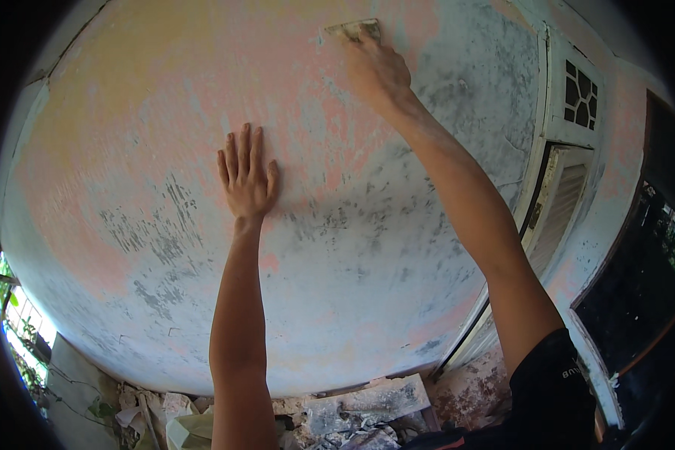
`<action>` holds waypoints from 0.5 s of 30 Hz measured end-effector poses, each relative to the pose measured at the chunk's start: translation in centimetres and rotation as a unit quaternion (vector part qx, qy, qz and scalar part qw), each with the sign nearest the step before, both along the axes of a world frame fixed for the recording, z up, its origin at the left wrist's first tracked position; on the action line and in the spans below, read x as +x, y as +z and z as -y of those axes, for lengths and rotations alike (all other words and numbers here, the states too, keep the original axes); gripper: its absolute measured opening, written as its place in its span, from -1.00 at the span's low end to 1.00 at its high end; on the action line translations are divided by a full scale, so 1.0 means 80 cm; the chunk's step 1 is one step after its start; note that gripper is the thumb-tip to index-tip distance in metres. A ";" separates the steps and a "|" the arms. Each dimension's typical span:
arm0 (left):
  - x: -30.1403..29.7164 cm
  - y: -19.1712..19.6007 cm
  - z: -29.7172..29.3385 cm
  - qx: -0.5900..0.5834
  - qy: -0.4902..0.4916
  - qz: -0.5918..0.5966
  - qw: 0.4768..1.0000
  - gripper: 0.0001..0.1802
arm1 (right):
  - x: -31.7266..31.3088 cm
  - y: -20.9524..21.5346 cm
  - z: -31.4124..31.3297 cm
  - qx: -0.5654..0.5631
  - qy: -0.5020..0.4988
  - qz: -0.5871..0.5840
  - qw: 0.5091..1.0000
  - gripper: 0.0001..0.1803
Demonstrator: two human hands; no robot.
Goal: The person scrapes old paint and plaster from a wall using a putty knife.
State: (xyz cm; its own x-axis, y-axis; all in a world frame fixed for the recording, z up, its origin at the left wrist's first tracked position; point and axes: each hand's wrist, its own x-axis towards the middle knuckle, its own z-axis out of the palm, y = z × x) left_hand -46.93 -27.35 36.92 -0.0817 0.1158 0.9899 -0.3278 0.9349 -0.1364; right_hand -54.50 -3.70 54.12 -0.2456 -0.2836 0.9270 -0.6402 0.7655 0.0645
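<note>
A wall (337, 300) with worn layers of yellow, pink and pale blue paint, patched with grey, fills most of the view. My left hand (249, 180) lies flat against its middle, fingers stretched and spread, holding nothing. Higher up and to the right, my right hand (379, 69) is closed around a flat, dirty scraper (364, 28), whose wide edge is against the pink paint. The fingers and the back of the hand hide part of the scraper. Both arms reach upward.
Rubble and broken slabs (367, 405) lie along the wall's foot. A white-framed door (559, 199) with a patterned vent (580, 94) above it is on the right, and a dark window (637, 262) is beyond. Plants (26, 337) show through an opening at lower left.
</note>
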 end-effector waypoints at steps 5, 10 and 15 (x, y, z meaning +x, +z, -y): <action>0.006 -0.001 0.002 0.010 0.012 0.011 1.000 -0.37 | 0.019 0.024 0.001 0.048 -0.012 0.067 0.997 -0.44; 0.005 -0.001 -0.002 0.006 -0.001 0.005 1.000 -0.37 | -0.001 -0.005 0.008 -0.011 0.027 -0.021 0.999 -0.54; 0.003 -0.001 -0.003 0.005 -0.006 0.005 1.000 -0.37 | -0.003 0.028 0.009 -0.022 0.049 -0.065 0.996 -0.64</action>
